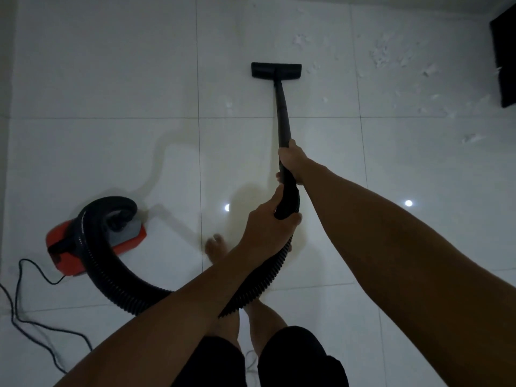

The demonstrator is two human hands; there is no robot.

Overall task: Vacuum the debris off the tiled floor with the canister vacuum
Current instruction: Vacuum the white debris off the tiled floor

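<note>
A black vacuum wand (282,113) runs forward from my hands to a flat black floor nozzle (276,70) resting on the white tiled floor (111,79). My right hand (292,160) grips the wand's upper part. My left hand (268,222) holds the curved handle where the ribbed black hose (111,280) begins. The hose loops left to the red and grey canister (92,241) on the floor at the left. White paper-like debris (391,57) lies scattered to the right of the nozzle and beyond it.
A black power cord (25,303) snakes across the floor at the lower left. A dark object (506,57) stands at the right edge. My bare feet (215,247) are below the hands. Two ceiling lights reflect in the glossy tiles.
</note>
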